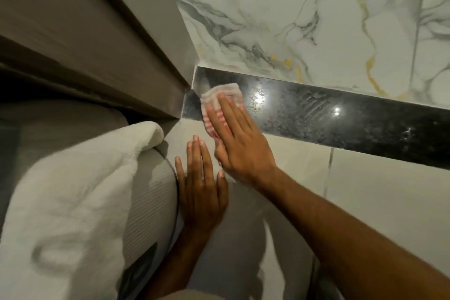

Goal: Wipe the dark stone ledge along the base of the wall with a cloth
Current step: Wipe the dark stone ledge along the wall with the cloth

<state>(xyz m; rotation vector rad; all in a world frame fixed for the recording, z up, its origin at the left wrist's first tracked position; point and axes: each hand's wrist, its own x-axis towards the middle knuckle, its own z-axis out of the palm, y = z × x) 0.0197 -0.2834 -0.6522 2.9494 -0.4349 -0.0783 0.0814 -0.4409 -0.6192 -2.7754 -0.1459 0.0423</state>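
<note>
A dark polished stone ledge (341, 117) runs from the corner at the middle of the view off to the right, below a white marble-patterned wall. A red-and-white checked cloth (220, 94) lies on the ledge's left end. My right hand (233, 136) presses flat on the cloth with its fingers spread. My left hand (201, 182) rests flat and empty on the pale tiled surface just below and left of the right hand.
A grey-brown wooden frame (109, 39) meets the ledge at the left corner. A white towel (73, 190) lies over a grey ribbed cushion (151, 190) at lower left, right beside my left hand. Pale tiles (365, 190) extend below the ledge to the right.
</note>
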